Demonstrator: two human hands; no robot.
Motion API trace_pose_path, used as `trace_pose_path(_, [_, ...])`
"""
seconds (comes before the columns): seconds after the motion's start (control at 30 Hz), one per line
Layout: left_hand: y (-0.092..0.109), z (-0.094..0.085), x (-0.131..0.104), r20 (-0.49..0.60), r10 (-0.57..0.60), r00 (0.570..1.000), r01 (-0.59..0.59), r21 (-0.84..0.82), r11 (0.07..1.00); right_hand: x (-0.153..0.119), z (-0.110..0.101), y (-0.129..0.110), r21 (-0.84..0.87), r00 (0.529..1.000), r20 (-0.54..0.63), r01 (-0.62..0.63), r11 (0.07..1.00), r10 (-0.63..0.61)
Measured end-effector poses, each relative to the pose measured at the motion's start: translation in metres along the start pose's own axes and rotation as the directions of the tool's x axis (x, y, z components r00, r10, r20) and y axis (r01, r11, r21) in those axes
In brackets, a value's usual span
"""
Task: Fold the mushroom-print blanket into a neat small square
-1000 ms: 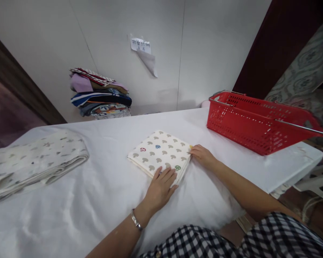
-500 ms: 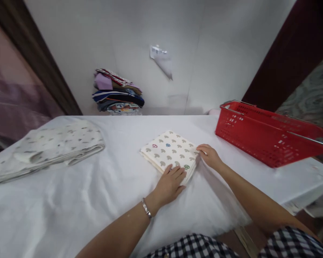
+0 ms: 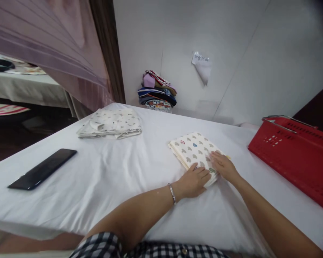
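Observation:
A cream cloth (image 3: 197, 148) printed with grey mushroom shapes and a few coloured ones lies folded into a thick square on the table. My left hand (image 3: 195, 181) rests flat on its near edge, fingers stretched out. Across the right corner of the same cloth lies my right hand (image 3: 223, 166), palm down with its fingers extended. Neither hand grips the fabric. Further left, a second pale cloth (image 3: 114, 122) with small dark prints is loosely folded.
A white-covered table (image 3: 118, 168) carries everything. At the left lies a black phone (image 3: 44, 170); a red plastic basket (image 3: 296, 157) stands on the right. Behind the table's far edge is a stack of folded fabrics (image 3: 157, 91). A pink curtain (image 3: 67, 43) hangs at the left.
My view has swung left, bringing the phone fully into sight. My right hand has moved from pinching the cloth's right corner to lying flat on top. The left hand stays on the near edge.

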State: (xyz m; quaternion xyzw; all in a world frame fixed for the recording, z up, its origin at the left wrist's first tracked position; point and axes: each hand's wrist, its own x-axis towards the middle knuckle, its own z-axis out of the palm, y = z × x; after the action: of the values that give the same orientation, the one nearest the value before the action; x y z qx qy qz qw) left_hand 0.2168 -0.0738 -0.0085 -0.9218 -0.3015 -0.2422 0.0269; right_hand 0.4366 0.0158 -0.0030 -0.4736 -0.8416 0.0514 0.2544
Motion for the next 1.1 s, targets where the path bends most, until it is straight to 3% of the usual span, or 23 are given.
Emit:
trace_pose_path(0.1, [0.001, -0.001, 0.001, -0.030, 0.008, 1.000, -0.007, 0.015, 1.000, 0.025, 0.003, -0.016, 0.028, 0.996, -0.044, 0.076, 0.997, -0.075])
trace_pose_path(0.27, [0.011, -0.012, 0.002, -0.085, 0.203, 0.975, -0.204, -0.008, 0.979, 0.045, 0.028, -0.033, -0.037, 0.980, 0.198, 0.042, 0.998, -0.033])
trace_pose_path(0.33, [0.019, -0.014, 0.002, -0.101, 0.286, 0.953, -0.288, -0.011, 0.957, 0.045, 0.029, -0.035, -0.019, 0.974, 0.225, 0.012, 1.000, -0.008])
trace_pose_path(0.5, [0.032, -0.014, 0.001, -0.146, 0.362, 0.921, -0.367, -0.013, 0.930, 0.030, 0.002, -0.057, 0.210, 0.997, 0.058, -0.053, 0.976, 0.042])
trace_pose_path(0.63, [0.019, -0.025, -0.001, -0.137, 0.282, 0.949, -0.295, -0.083, 0.952, -0.001, -0.016, -0.077, 0.270, 0.999, 0.016, 0.025, 0.962, -0.031])
trace_pose_path(0.7, [0.003, -0.036, -0.003, -0.151, 0.098, 0.984, -0.125, -0.181, 0.976, -0.017, -0.015, -0.082, 0.216, 0.998, -0.020, 0.066, 0.974, -0.063])
trace_pose_path(0.73, [-0.006, -0.042, -0.004, -0.157, -0.054, 0.986, 0.011, -0.258, 0.966, -0.024, -0.014, -0.084, 0.176, 0.996, -0.037, 0.082, 0.981, -0.076])
trace_pose_path(0.77, [-0.016, -0.047, -0.005, -0.152, -0.244, 0.958, 0.179, -0.349, 0.920, -0.029, -0.011, -0.085, 0.131, 0.994, -0.045, 0.102, 0.986, -0.096])
trace_pose_path(0.8, [-0.025, -0.051, -0.006, -0.113, -0.455, 0.883, 0.362, -0.452, 0.815, -0.034, -0.008, -0.087, 0.084, 0.991, -0.039, 0.129, 0.988, -0.126])
trace_pose_path(0.83, [-0.033, -0.054, -0.007, -0.034, -0.633, 0.773, 0.517, -0.543, 0.661, -0.038, -0.004, -0.089, 0.039, 0.987, -0.022, 0.162, 0.986, -0.161])
trace_pose_path(0.9, [-0.045, -0.055, -0.010, 0.164, -0.813, 0.558, 0.691, -0.634, 0.347, -0.042, 0.002, -0.093, -0.025, 0.981, 0.013, 0.195, 0.980, -0.195])
trace_pose_path(0.93, [-0.048, -0.053, -0.011, 0.245, -0.834, 0.494, 0.727, -0.642, 0.242, -0.043, 0.005, -0.095, -0.034, 0.984, 0.013, 0.179, 0.983, -0.179])
trace_pose_path(0.97, [-0.049, -0.051, -0.012, 0.303, -0.835, 0.459, 0.747, -0.641, 0.178, -0.043, 0.007, -0.096, -0.030, 0.989, 0.002, 0.146, 0.989, -0.146])
trace_pose_path(1.1, [-0.043, -0.045, -0.013, 0.403, -0.820, 0.407, 0.759, -0.648, 0.058, -0.041, 0.009, -0.091, 0.077, 0.999, -0.013, 0.031, 0.997, -0.030])
